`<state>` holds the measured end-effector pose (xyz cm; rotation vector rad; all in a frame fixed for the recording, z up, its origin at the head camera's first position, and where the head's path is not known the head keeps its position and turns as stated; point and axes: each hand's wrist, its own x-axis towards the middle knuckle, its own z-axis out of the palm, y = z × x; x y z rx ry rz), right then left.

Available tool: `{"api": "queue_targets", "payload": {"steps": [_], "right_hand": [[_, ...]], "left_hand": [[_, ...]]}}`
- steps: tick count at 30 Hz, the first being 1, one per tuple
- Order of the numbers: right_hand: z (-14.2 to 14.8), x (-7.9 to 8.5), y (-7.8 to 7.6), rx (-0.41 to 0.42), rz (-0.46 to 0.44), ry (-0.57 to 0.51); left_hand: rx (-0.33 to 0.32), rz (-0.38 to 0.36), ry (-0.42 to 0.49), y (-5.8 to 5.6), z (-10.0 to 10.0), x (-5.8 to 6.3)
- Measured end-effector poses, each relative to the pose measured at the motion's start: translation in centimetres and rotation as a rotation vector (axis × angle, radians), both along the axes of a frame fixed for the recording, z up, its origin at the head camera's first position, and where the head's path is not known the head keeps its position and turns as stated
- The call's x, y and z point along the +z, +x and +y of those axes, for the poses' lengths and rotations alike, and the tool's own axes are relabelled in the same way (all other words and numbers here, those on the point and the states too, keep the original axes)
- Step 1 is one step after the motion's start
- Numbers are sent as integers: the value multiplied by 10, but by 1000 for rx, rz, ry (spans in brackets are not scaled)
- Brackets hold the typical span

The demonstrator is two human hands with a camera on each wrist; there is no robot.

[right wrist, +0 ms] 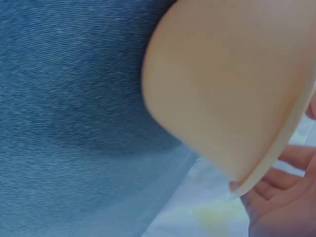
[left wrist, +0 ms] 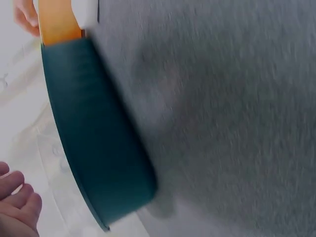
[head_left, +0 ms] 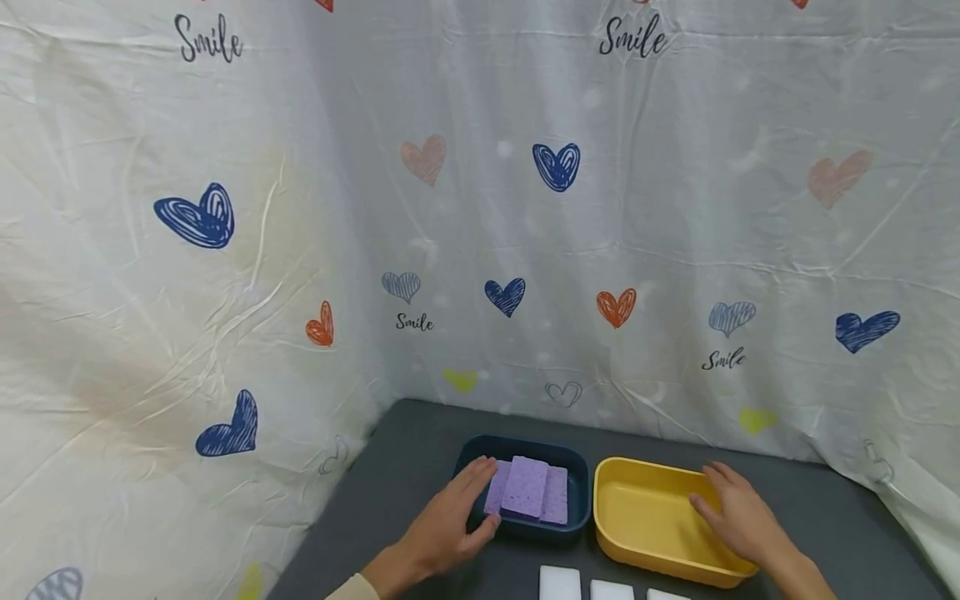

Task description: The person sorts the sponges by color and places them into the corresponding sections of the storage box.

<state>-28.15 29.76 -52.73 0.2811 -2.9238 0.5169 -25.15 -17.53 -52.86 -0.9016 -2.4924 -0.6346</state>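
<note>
My left hand hovers at the left side of a dark blue tub, its fingers extended and holding nothing. Inside that tub lie several purple sponges, overlapping one another. From the left wrist view, the fingers stand apart from the tub's outer wall. At the right end of an empty yellow tub is my right hand, thumb and fingers spread over its rim. The right wrist view shows this hand close behind the tub's rim, partly hidden by it.
Three white blocks lie along the front, cut off by the head view's lower edge. Both tubs stand side by side on a dark grey table. A white curtain printed with hearts hangs behind and to the left.
</note>
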Motion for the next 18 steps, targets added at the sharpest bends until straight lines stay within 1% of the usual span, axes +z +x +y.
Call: {"api": "queue_targets", "payload": {"steps": [4, 7, 9, 10, 12, 13, 14, 17, 18], "right_hand": [[10, -2, 2, -64, -10, 0], [17, -3, 3, -105, -38, -18], [21, -4, 4, -123, -59, -30], [22, -4, 5, -128, -68, -38], [24, -6, 6, -132, -82, -58], [24, -7, 7, -132, -88, -67], [25, -8, 7, -133, -97, -78], [25, -11, 8, -134, -124, -113], [25, -12, 8, -134, -130, -124]], "left_hand": [[-129, 72, -46, 8, 10, 0], [-225, 131, -73, 12, 17, 0], [-292, 119, -83, 14, 22, 0], [-316, 97, -94, 16, 23, 0], [-353, 19, -124, 18, 27, -1], [-362, -32, -144, 20, 28, -1], [-366, -100, -167, 21, 29, -1], [-375, -257, -236, 23, 33, -4], [-378, -295, -259, 24, 34, -5]]}}
